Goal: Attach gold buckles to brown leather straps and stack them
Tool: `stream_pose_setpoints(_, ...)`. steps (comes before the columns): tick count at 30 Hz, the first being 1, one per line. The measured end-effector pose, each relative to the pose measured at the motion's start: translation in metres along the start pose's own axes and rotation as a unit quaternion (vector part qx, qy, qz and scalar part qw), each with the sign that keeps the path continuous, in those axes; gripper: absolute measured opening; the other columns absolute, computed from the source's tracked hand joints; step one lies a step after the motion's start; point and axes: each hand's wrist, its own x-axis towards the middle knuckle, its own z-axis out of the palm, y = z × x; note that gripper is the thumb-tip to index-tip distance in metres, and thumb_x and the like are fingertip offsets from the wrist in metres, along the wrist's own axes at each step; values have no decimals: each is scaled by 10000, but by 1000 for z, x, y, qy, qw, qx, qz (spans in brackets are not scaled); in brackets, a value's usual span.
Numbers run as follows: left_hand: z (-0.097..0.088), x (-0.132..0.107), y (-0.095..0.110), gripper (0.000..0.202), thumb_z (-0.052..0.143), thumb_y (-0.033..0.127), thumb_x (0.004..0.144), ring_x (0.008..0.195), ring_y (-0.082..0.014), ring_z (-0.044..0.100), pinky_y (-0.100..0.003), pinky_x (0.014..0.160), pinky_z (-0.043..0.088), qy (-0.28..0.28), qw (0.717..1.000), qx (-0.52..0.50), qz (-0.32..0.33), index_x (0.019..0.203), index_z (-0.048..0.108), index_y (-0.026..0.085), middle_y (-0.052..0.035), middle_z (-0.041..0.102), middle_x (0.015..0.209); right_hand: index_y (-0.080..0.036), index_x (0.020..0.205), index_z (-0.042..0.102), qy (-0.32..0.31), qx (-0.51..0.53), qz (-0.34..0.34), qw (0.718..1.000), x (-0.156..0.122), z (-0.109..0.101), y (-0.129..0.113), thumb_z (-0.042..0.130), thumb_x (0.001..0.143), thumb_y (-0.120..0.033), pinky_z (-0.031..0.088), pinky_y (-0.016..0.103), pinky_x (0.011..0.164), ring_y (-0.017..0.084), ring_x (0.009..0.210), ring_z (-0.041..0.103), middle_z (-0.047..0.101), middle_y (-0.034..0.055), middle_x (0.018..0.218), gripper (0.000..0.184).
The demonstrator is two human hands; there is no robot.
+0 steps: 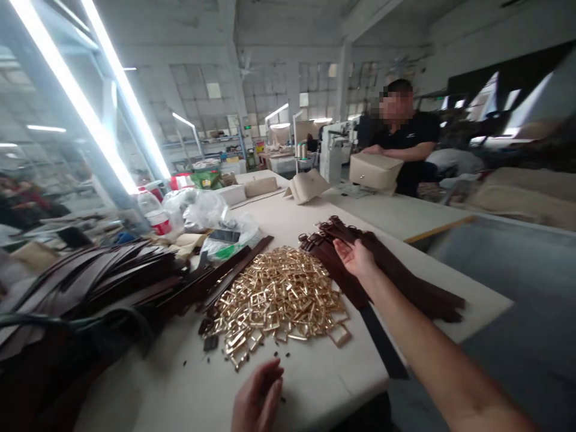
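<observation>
My right hand (355, 259) reaches out over a stack of dark brown leather straps (400, 279), several with buckles at their far ends. Its fingers are stretched out and nothing shows in them; whether they touch the straps I cannot tell. Close to the table's front edge, my left hand (257, 397) is loosely bent, thumb apart from the fingers, with nothing visible in it. Between and beyond my hands lies a heap of gold-coloured rectangular metal buckles (279, 294). A few small dark bits are scattered between my left hand and the heap.
Many dark leather strips (112, 276) are piled at the left. Plastic bags (202, 210) and a phone (224, 236) lie behind them. Across the white table (333, 372), a co-worker (405, 132) holds a beige bag (375, 171) at a sewing machine (330, 153).
</observation>
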Motion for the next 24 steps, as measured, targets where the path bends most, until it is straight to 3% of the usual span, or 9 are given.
stream_pose_setpoints(4, -7, 6, 10, 387, 643, 530, 834, 894, -245, 724, -320, 786, 586, -51, 999, -10, -5, 1049, 717, 217, -110, 760, 968, -138, 945, 585, -2, -34, 43, 999, 13, -21, 12, 100, 1088, -299, 597, 203, 531, 136, 572, 703, 686, 67, 650, 531)
stream_pose_setpoints(7, -28, 28, 18, 357, 616, 484, 864, 917, -251, 713, -340, 805, 571, -80, 996, 36, 10, 1072, 705, 208, -114, 748, 1001, -138, 921, 616, -23, -62, 61, 996, 6, -30, 13, 230, 1085, -285, 593, 199, 543, 136, 609, 714, 712, 87, 706, 444)
stream_pose_setpoints(11, -70, 90, 33, 330, 536, 430, 913, 955, -235, 692, -324, 816, 549, 2, 981, 186, 48, 1084, 687, 192, -109, 717, 1106, -157, 938, 682, -72, -113, 67, 989, -27, -48, 24, 548, 980, -258, 594, 227, 540, 161, 643, 719, 741, 87, 800, 173)
stream_pose_setpoints(13, -90, 128, 40, 329, 496, 371, 933, 999, -218, 675, -313, 869, 521, 64, 929, 360, 50, 1156, 660, 193, -96, 696, 1165, -162, 929, 712, -108, -164, 32, 980, -54, -63, 36, 670, 893, -259, 595, 236, 557, 167, 658, 711, 746, 87, 832, 112)
stream_pose_setpoints(15, -105, 163, 43, 323, 526, 307, 911, 1104, -249, 629, -345, 960, 465, 80, 904, 418, 40, 1175, 658, 174, -117, 671, 1220, -157, 916, 736, -123, -199, 1, 972, -85, -80, 50, 799, 767, -287, 593, 240, 568, 172, 661, 697, 744, 88, 845, 207)
stream_pose_setpoints(18, -115, 202, 42, 306, 646, 251, 812, 1090, -296, 627, -371, 966, 435, 57, 883, 465, 13, 1091, 701, 139, -150, 705, 1129, -148, 909, 751, -134, -244, -7, 960, -121, -102, 70, 878, 655, -431, 553, 260, 487, 188, 603, 663, 727, 86, 785, 401)
stream_pose_setpoints(24, -114, 230, 38, 303, 732, 229, 685, 1052, -307, 632, -350, 925, 429, 37, 860, 508, -21, 980, 716, 157, -130, 717, 1028, -152, 922, 753, -172, -261, -71, 947, -137, -114, 82, 808, 742, -508, 548, 305, 592, 185, 639, 636, 706, 82, 772, 402)
